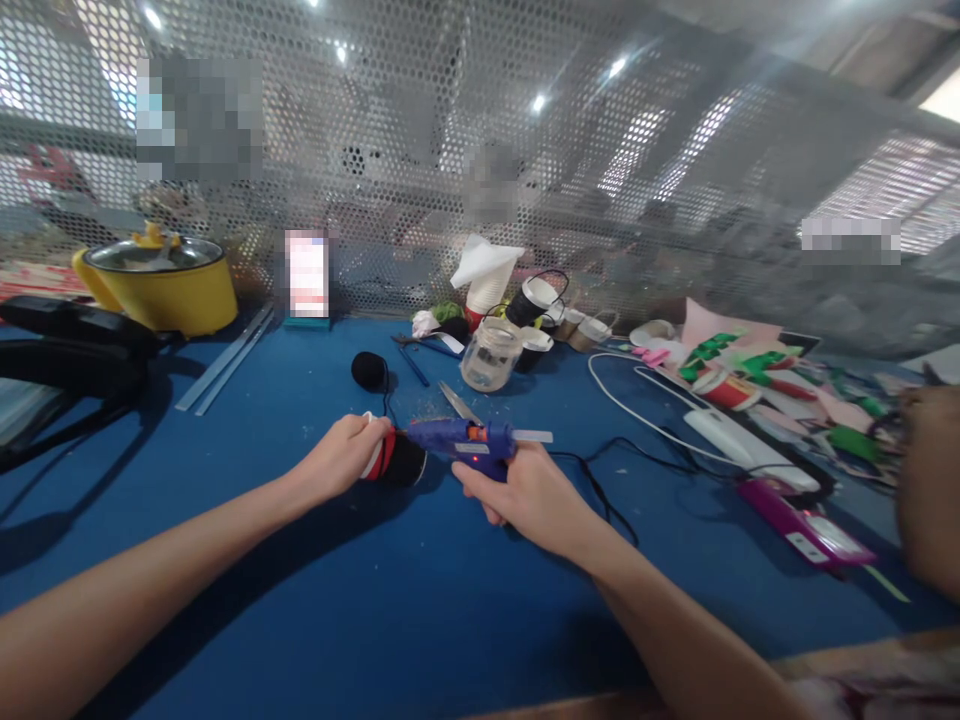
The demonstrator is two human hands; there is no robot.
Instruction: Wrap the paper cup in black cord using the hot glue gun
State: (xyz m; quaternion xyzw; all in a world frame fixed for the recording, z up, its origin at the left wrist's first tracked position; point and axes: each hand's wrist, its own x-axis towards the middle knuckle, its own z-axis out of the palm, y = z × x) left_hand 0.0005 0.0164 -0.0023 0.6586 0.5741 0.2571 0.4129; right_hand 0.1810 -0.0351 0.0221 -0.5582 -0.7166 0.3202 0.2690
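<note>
My left hand (343, 456) is closed round a small cup (394, 460) lying on its side, black with a red and white band. My right hand (517, 490) grips a blue hot glue gun (469, 442) whose nozzle points left at the cup. A glue stick pokes out of the gun's back end, and its black cord (600, 490) trails right across the blue table (375, 600). Scissors (459, 402) lie just behind the gun.
A clear jar (491, 353), paper cups (536, 300) and a black ball (369, 370) sit behind. A yellow pot (161, 280) stands far left by a black device (67, 350). White cable, purple tool (806, 525) and paper scraps (750, 370) lie right. Another person's arm (930, 480) is at the right edge. Perforated metal screen (480, 150) behind.
</note>
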